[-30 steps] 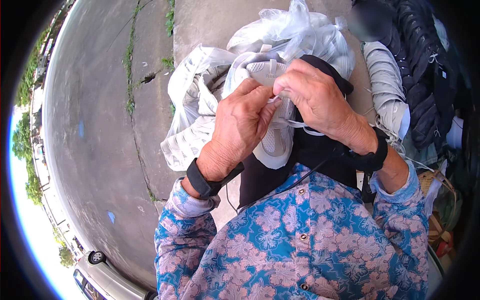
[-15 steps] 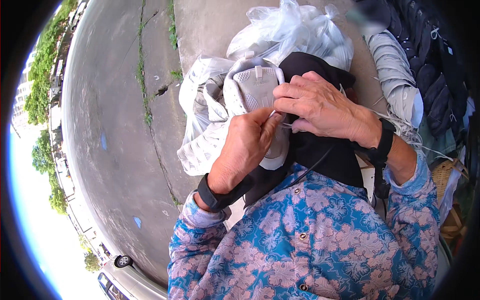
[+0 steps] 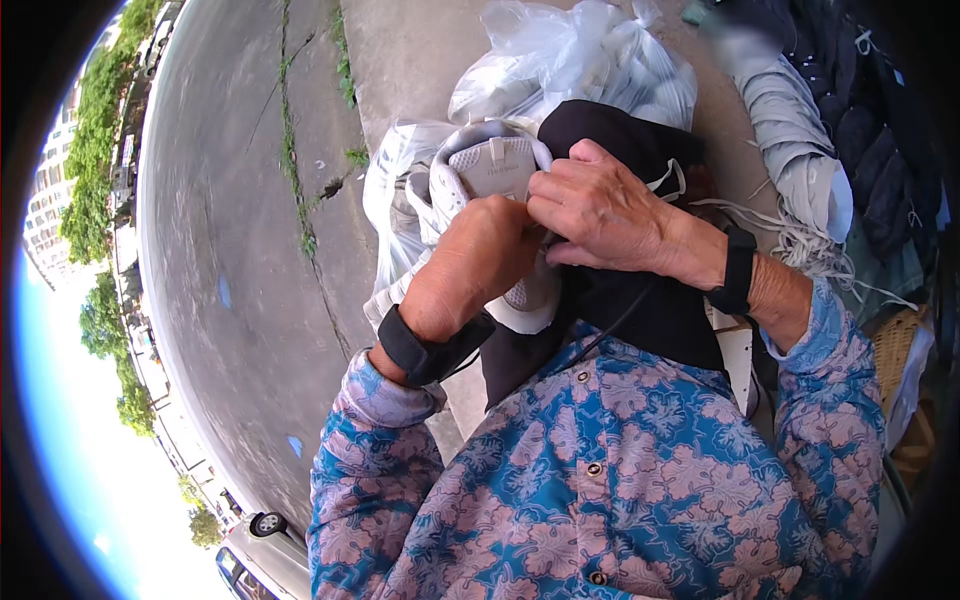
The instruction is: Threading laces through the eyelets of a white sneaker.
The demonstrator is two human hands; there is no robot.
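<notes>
A pale grey-white shoe (image 3: 492, 176) rests across my lap on black trousers (image 3: 650, 325), its tongue and padded collar facing up. Over the lacing area my two hands meet, covering the eyelets. My left hand (image 3: 482, 248) is closed in a pinch on the shoelace; its fingertips are mostly hidden. Pressed against it, my right hand (image 3: 605, 215) has its fingers bent together, also at the lace. A loop of white shoelace (image 3: 670, 180) sticks out behind the right hand. How the lace runs between my fingers cannot be seen.
White plastic bags (image 3: 570, 75) of shoes lie beyond and left of my knees. At right, a stack of pale grey shoe parts (image 3: 795, 135) stands beside dark ones (image 3: 880, 190). Loose white laces (image 3: 800, 240) hang near a wicker basket (image 3: 895, 345). A car (image 3: 265, 555) is at lower left.
My left hand has turned and closed in against the right, so the lace tip it pinched is now hidden. The right hand has shifted slightly left, and a lace loop shows behind it.
</notes>
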